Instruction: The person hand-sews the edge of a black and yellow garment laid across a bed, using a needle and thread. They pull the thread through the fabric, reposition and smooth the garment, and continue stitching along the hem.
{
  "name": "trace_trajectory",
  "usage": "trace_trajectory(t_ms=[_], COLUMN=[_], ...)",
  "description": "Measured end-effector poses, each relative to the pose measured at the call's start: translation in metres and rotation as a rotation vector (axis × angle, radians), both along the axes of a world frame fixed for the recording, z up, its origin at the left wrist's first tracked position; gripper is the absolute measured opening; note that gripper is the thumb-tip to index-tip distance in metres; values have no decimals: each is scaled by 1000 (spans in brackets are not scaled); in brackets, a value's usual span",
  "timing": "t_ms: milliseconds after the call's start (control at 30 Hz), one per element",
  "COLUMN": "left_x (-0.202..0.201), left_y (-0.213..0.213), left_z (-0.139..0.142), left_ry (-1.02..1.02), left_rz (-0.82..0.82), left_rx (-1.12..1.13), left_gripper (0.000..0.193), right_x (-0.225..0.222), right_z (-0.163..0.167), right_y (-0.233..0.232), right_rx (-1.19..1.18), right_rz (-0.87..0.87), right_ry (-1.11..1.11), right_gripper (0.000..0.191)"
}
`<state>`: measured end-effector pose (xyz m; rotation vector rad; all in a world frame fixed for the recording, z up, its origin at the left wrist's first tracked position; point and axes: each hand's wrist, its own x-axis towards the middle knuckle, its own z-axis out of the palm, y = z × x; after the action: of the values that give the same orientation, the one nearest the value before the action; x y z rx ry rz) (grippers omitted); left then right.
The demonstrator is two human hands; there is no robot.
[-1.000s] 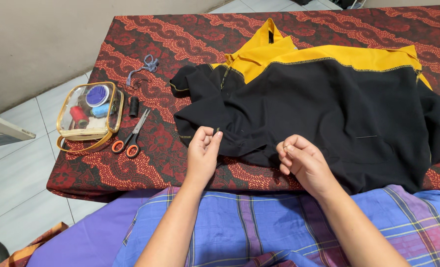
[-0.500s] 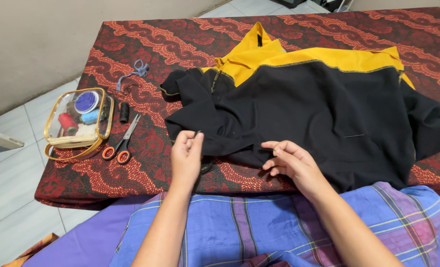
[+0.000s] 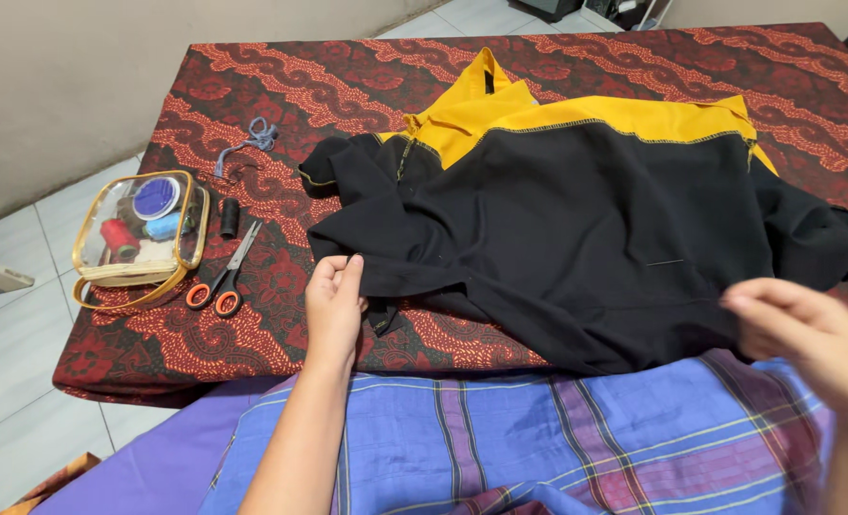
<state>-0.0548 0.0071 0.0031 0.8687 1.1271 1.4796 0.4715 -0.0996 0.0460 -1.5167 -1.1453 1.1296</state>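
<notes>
A: Head view, what have we got?

B: Black and yellow garment spread on the red patterned tablecloth. Left hand rests at its lower left edge, fingers together and lying flat against the black cloth.

A: And the right hand?

B: Raised near the garment's right hem, fingertips drawn together; can't tell whether it pinches anything.

A: Off to the left?

B: Orange-handled scissors, a black thread spool, and a clear pouch of spools.
</notes>
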Motion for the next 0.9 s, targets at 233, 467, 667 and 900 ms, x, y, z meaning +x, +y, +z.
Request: trace_trajectory(t_ms=[233, 467, 667, 900], left_x=[-3, -11, -12, -13], left_y=[3, 8, 7, 5], left_z=[-5, -11, -11, -9], left_ry=[16, 8, 1, 10], left_rz=[35, 56, 42, 38], left_rx=[-6, -8, -19, -33], left_gripper=[14, 15, 14, 15], right_x=[76, 88, 42, -57], right_z=[-34, -41, -11, 15], right_y=[-3, -11, -1, 53], right_rx=[67, -688, 231, 312], right_rz=[-261, -327, -404, -20], right_ry=[-346, -854, -1031, -1006], right_gripper=[26, 48, 30, 28])
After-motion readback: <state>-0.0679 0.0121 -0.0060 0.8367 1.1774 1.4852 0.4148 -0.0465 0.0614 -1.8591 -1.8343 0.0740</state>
